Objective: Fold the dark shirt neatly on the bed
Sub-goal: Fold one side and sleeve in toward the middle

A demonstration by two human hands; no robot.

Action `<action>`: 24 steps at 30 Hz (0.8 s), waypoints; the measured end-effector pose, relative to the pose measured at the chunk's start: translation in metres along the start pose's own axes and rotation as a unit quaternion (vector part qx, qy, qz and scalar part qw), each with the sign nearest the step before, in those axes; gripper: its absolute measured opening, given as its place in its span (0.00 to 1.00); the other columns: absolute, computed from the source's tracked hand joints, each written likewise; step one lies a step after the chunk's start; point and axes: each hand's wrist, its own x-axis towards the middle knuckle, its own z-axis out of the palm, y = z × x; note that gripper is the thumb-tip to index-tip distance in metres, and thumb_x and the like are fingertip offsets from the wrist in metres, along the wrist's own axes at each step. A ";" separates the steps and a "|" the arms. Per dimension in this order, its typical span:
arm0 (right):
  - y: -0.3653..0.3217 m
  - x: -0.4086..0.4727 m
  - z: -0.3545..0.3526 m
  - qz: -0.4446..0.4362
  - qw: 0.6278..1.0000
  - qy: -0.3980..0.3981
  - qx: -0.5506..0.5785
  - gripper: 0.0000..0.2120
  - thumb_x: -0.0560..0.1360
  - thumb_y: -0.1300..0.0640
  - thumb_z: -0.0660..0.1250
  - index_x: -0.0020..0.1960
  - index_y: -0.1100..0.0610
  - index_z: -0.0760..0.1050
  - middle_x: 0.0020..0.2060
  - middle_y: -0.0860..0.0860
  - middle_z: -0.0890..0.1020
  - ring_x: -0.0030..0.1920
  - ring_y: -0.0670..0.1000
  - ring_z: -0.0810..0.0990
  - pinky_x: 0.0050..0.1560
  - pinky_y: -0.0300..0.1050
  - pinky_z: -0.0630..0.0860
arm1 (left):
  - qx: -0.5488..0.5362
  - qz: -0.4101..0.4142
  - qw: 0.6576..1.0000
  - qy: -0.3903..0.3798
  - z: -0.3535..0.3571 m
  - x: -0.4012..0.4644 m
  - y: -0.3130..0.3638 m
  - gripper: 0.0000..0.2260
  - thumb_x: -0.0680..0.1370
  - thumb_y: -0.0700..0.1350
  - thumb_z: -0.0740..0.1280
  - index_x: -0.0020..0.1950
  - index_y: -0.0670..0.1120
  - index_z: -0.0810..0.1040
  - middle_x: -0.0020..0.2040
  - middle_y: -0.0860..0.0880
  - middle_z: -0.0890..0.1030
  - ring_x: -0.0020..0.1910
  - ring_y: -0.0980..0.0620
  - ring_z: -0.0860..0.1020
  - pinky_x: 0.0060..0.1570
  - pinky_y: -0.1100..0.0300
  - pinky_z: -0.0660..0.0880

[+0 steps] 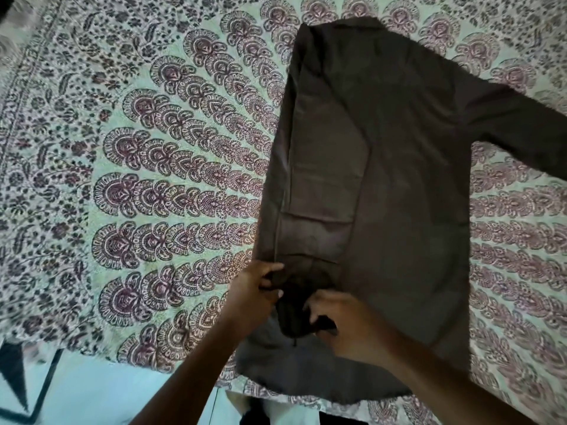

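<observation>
The dark brown shirt (399, 179) lies flat on the bed, collar end far from me, hem near the bed's front edge. Its left side and left sleeve are folded inward over the body. The right sleeve (521, 127) stretches out to the right. My left hand (257, 289) pinches the cuff end of the folded sleeve at the shirt's lower left. My right hand (346, 326) grips the same bunched cuff cloth just to the right of it.
A patterned bedspread (153, 179) with purple and green motifs covers the bed. The bed's front edge (184, 366) runs along the bottom, with pale floor and a dark frame (18, 375) at the lower left.
</observation>
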 end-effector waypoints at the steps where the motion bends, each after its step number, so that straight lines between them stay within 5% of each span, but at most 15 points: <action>1: 0.000 -0.003 0.007 -0.008 1.000 0.006 -0.008 0.09 0.70 0.60 0.71 0.47 0.49 0.77 0.54 0.46 0.79 0.54 0.49 0.81 0.52 0.51 0.80 | 0.018 0.011 1.000 -0.010 -0.001 -0.001 0.000 0.25 0.71 0.28 0.74 0.62 0.51 0.82 0.48 0.58 0.83 0.39 0.65 0.82 0.41 0.72 0.77; 6: 0.005 -0.014 0.038 -0.065 0.984 0.090 -0.139 0.08 0.71 0.47 0.70 0.48 0.47 0.79 0.61 0.47 0.79 0.60 0.51 0.80 0.53 0.53 0.80 | 0.127 0.097 0.986 -0.046 -0.008 -0.005 -0.013 0.28 0.70 0.31 0.76 0.69 0.43 0.80 0.66 0.54 0.72 0.40 0.59 0.80 0.45 0.74 0.76; 12: 0.003 -0.020 0.062 -0.115 0.951 0.120 -0.259 0.10 0.75 0.42 0.69 0.43 0.49 0.80 0.61 0.49 0.78 0.58 0.52 0.77 0.49 0.50 0.64 | 0.226 0.132 0.959 -0.112 -0.009 -0.014 -0.021 0.38 0.71 0.40 0.80 0.79 0.41 0.69 0.74 0.54 0.57 0.52 0.55 0.75 0.58 0.70 0.74; 15: 0.006 -0.023 0.070 -0.115 0.950 0.095 -0.274 0.11 0.75 0.42 0.71 0.43 0.50 0.78 0.64 0.52 0.77 0.59 0.56 0.80 0.50 0.51 0.68 | 0.326 0.179 0.922 -0.111 -0.008 -0.020 -0.022 0.43 0.72 0.48 0.80 0.81 0.41 0.64 0.79 0.48 0.49 0.63 0.43 0.78 0.63 0.52 0.80; 18: 0.007 -0.021 0.067 -0.136 0.956 0.085 -0.247 0.11 0.76 0.43 0.72 0.45 0.51 0.79 0.63 0.53 0.76 0.58 0.57 0.80 0.50 0.53 0.76 | 0.366 0.202 0.905 -0.080 -0.004 -0.024 -0.021 0.46 0.70 0.56 0.80 0.81 0.42 0.64 0.80 0.46 0.49 0.76 0.38 0.67 0.60 0.40 0.81; 24: 0.009 -0.015 0.060 -0.158 0.964 0.074 -0.199 0.12 0.77 0.46 0.72 0.52 0.54 0.81 0.60 0.53 0.80 0.52 0.54 0.83 0.50 0.50 0.80 | 0.393 0.219 0.892 -0.053 0.000 -0.028 -0.030 0.54 0.61 0.62 0.83 0.81 0.45 0.64 0.83 0.42 0.50 0.70 0.34 0.70 0.58 0.38 0.80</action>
